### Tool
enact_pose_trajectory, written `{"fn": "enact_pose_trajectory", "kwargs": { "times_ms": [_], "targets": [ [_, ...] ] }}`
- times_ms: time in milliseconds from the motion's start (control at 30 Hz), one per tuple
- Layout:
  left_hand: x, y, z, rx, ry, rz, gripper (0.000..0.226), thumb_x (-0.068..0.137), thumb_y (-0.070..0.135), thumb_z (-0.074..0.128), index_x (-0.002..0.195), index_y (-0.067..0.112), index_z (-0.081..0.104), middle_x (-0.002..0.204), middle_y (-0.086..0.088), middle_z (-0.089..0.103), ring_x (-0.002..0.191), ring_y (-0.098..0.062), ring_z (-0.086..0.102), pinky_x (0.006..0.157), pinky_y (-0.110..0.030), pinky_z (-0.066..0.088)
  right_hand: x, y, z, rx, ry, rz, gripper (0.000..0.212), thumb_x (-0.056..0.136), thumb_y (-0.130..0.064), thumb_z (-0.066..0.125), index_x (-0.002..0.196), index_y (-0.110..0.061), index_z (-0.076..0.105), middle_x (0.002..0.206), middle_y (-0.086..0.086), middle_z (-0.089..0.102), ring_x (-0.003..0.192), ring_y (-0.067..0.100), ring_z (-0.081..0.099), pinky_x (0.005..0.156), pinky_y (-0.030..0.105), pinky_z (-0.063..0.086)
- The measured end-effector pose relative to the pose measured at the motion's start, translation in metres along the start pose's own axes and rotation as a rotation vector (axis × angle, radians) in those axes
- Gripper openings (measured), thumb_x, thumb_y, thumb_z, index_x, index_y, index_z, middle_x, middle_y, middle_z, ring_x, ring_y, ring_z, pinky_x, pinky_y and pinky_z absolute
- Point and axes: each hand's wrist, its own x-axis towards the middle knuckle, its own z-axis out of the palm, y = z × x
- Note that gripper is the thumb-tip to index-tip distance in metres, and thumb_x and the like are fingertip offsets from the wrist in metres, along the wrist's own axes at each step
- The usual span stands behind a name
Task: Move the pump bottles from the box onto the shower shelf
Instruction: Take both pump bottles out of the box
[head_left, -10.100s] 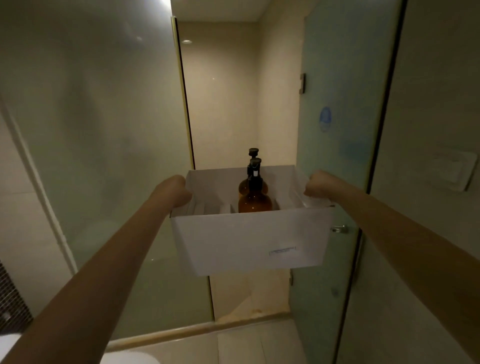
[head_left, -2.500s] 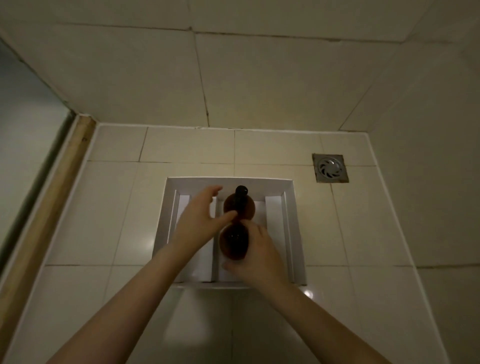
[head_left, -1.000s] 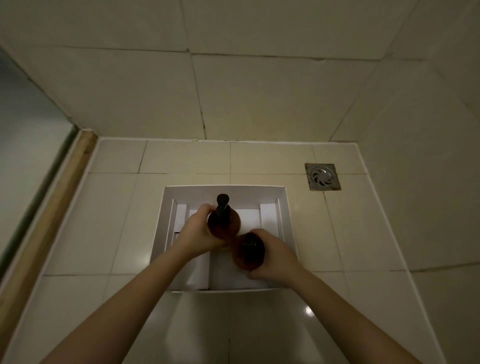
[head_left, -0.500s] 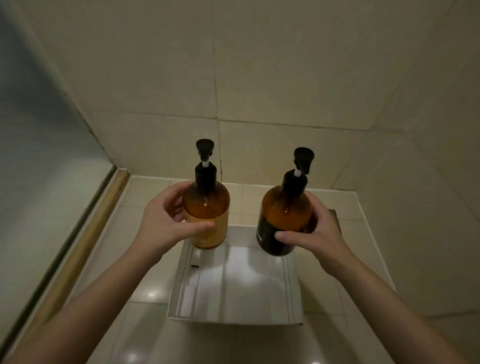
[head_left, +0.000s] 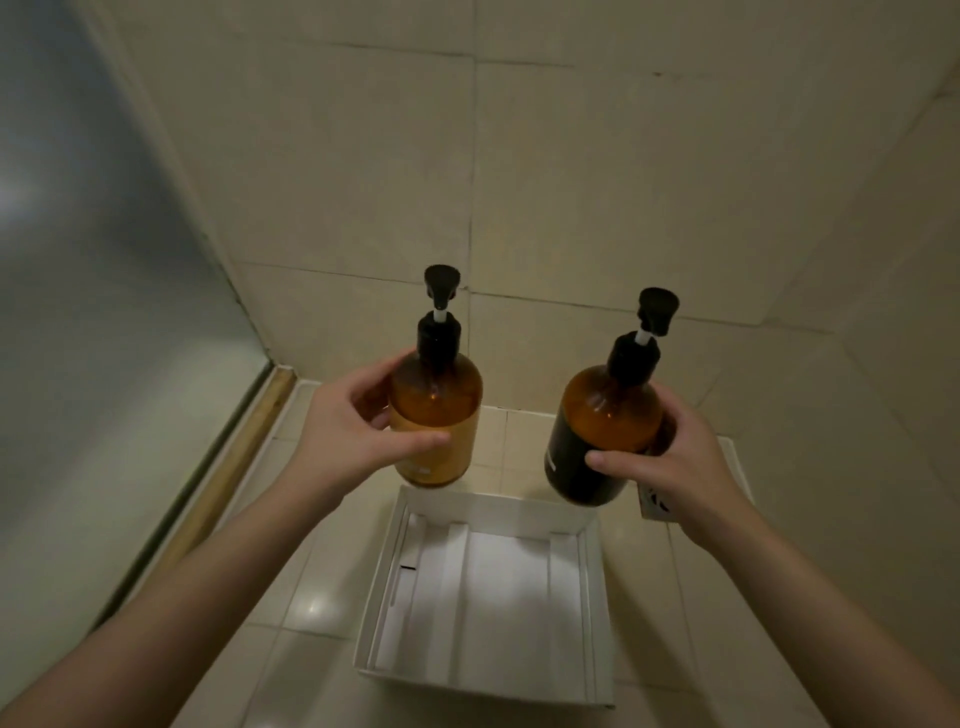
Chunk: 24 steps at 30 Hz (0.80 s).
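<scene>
Two amber pump bottles with black pump heads are held up in the air above the white cardboard box (head_left: 488, 670). My left hand (head_left: 348, 441) grips the bottle with the orange label (head_left: 441, 415), upright. My right hand (head_left: 675, 467) grips the bottle with the dark label (head_left: 597, 436), tilted slightly to the right. The box lies open on the tiled shower floor below and between the bottles, with only white card dividers inside. No shower shelf is in view.
Tiled walls stand ahead (head_left: 571, 197) and to the right. A frosted glass panel (head_left: 93, 312) with a wooden sill strip (head_left: 228, 467) runs along the left. A floor drain (head_left: 655, 504) peeks out behind my right wrist.
Both hands have lifted the bottles further up and apart, out of the box. My view has tipped up toward the wall, and the box now lies lower in the frame.
</scene>
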Motion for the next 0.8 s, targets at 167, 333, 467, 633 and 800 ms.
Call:
{"fn": "enact_pose_trajectory", "kwargs": {
  "times_ms": [167, 333, 467, 633, 800],
  "targets": [
    [0.016, 0.042, -0.004, -0.015, 0.005, -0.025, 0.07, 0.041, 0.041, 0.083, 0.105, 0.05, 0.057, 0.102, 0.025, 0.066, 0.098, 0.007, 0.061, 0.069, -0.005, 0.05, 0.008, -0.046, -0.018, -0.001, 0.001, 0.023, 0.073, 0.038, -0.043, 0.081, 0.107, -0.041, 0.056, 0.111, -0.016, 0.061, 0.103, 0.0, 0.058, 0.074, 0.016, 0.046],
    [0.034, 0.121, -0.013, -0.058, -0.021, -0.021, 0.07, 0.041, 0.035, 0.084, 0.105, 0.045, 0.058, 0.099, 0.028, 0.068, 0.094, 0.007, 0.064, 0.066, -0.005, 0.05, 0.014, -0.119, -0.042, 0.013, 0.029, 0.059, 0.084, 0.036, -0.041, 0.081, 0.116, -0.031, 0.056, 0.116, -0.008, 0.062, 0.108, 0.012, 0.058, 0.085, 0.03, 0.05],
    [0.049, 0.204, -0.027, -0.099, -0.052, -0.03, 0.074, 0.038, 0.033, 0.085, 0.107, 0.04, 0.06, 0.1, 0.017, 0.071, 0.095, 0.0, 0.067, 0.069, -0.01, 0.053, 0.017, -0.198, -0.065, 0.006, 0.046, 0.068, 0.077, 0.037, -0.038, 0.083, 0.109, -0.036, 0.059, 0.113, -0.009, 0.064, 0.107, 0.013, 0.06, 0.089, 0.035, 0.052],
    [0.07, 0.318, -0.053, -0.113, -0.046, -0.017, 0.069, 0.035, 0.034, 0.086, 0.1, 0.043, 0.063, 0.098, 0.021, 0.072, 0.091, 0.0, 0.068, 0.067, -0.01, 0.053, 0.024, -0.311, -0.102, -0.022, 0.056, 0.028, 0.063, 0.037, -0.043, 0.084, 0.096, -0.051, 0.062, 0.103, -0.019, 0.067, 0.1, 0.002, 0.063, 0.079, 0.022, 0.051],
    [0.09, 0.433, -0.082, -0.149, -0.003, 0.017, 0.071, 0.032, 0.028, 0.087, 0.099, 0.038, 0.064, 0.095, 0.014, 0.074, 0.09, -0.005, 0.07, 0.071, -0.016, 0.056, 0.032, -0.429, -0.139, -0.033, 0.081, -0.042, 0.064, 0.038, -0.043, 0.084, 0.098, -0.049, 0.062, 0.104, -0.021, 0.067, 0.098, 0.0, 0.063, 0.079, 0.02, 0.05]
  ]
}}
